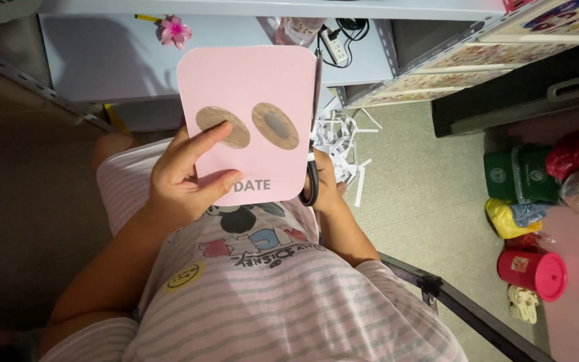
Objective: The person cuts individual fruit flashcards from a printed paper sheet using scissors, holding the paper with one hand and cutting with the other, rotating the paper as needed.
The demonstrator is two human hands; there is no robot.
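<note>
A pink card (249, 87) with rounded corners and two brown oval pictures is held upright in front of me. My left hand (185, 171) grips its lower left edge, thumb and forefinger lying on the card's face. My right hand (326, 184) is mostly hidden behind the card's right edge and holds black-handled scissors (311, 175), whose blade runs up along that edge. My lap in a pink striped shirt is below.
White paper strips (343, 144) lie on the floor to the right. A pale blue desk (102, 57) carries a pink flower clip (175, 30) and a power strip (335, 45). A green box (514, 175), bags and a red tub (534, 273) stand at right.
</note>
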